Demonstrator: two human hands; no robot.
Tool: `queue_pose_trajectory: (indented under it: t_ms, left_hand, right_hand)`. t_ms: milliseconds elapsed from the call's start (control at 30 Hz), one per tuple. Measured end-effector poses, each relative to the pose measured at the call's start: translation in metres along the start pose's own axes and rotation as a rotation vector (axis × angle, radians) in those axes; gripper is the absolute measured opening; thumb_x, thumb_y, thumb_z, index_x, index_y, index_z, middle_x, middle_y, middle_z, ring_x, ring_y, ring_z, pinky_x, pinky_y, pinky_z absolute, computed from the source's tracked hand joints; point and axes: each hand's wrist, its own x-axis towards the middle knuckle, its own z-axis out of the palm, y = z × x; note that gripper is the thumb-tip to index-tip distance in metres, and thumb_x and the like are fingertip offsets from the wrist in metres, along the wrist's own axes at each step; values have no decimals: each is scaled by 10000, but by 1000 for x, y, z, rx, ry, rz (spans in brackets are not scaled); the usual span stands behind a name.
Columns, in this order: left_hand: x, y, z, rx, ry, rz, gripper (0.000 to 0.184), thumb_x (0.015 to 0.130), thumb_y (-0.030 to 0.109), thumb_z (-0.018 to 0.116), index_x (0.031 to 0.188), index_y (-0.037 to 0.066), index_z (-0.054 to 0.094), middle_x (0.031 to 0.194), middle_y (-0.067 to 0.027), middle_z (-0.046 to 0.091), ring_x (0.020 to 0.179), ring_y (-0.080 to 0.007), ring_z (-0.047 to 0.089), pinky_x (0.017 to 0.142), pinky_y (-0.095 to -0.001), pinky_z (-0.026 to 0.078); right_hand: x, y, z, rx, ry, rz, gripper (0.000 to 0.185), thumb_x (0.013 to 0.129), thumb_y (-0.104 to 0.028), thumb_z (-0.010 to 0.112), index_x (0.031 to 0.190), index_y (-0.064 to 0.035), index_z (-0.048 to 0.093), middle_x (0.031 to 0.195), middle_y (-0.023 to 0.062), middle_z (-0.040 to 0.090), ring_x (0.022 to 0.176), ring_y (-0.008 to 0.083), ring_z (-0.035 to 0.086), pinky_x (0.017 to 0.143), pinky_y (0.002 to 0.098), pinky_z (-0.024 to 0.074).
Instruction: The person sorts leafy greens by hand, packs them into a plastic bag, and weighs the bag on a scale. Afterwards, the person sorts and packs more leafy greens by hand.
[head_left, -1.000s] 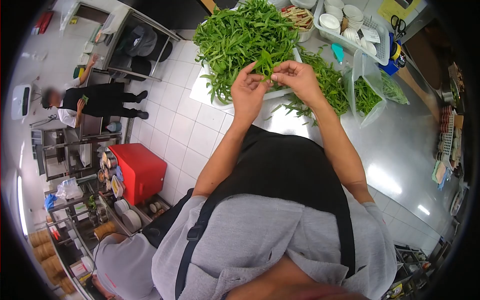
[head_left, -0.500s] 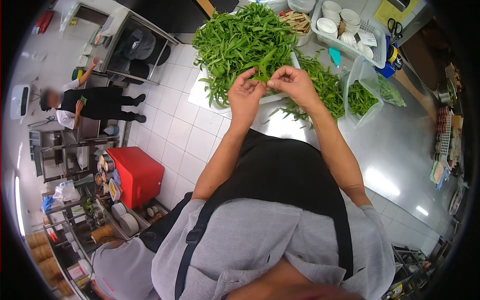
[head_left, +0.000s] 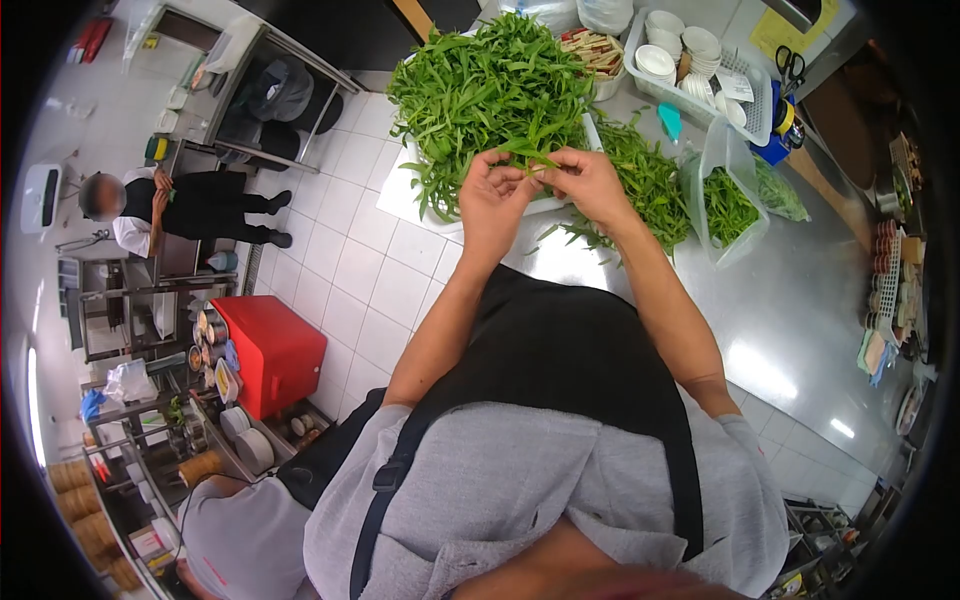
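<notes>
Stainless steel counter (head_left: pixel 740 290), tiled kitchen floor (head_left: pixel 340 240). Fingertips of left hand (head_left: pixel 492 208) and right hand (head_left: pixel 597 190) meet, both pinching 1 leafy green sprig (head_left: pixel 530 153). Just beyond: white tray (head_left: pixel 590 132) heaped with leafy greens (head_left: pixel 490 90); right of it, loose greens (head_left: pixel 645 180), then 1 clear plastic bag (head_left: pixel 712 200) holding more.

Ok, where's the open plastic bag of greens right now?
The plastic bag lies on the steel table, right of the right hand in the head view, beside the loose greens.
</notes>
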Motion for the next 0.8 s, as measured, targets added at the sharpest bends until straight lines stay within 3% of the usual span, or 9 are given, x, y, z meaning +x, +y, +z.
queue_pose_trajectory:
  t_ms: [300,600,800]
  left_hand:
    - [1,-5,-7,327,-118,-75,313,893,-54,722,1133,-60,521,1007,-150,707,933,-175,707,805,-278,588]
    - [2,-6,-26,188,120,-12,114,943,-26,680,1027,-78,623,940,-125,724,822,-160,717,747,-257,587]
    - [0,14,9,445,77,13,245,893,141,794,951,-80,706,829,-81,723,764,-98,677,688,-233,551]
  right_hand:
    - [8,22,1,-146,63,-164,269,818,-133,801,997,57,734,879,40,663,704,90,572,606,271,456]
    - [-7,-9,-2,-532,397,-305,208,838,-131,754,981,14,712,885,126,702,619,203,596,609,342,490]
    - [-11,-12,4,-586,378,-366,191,845,-133,749,974,3,710,903,142,713,625,249,630,613,371,501]
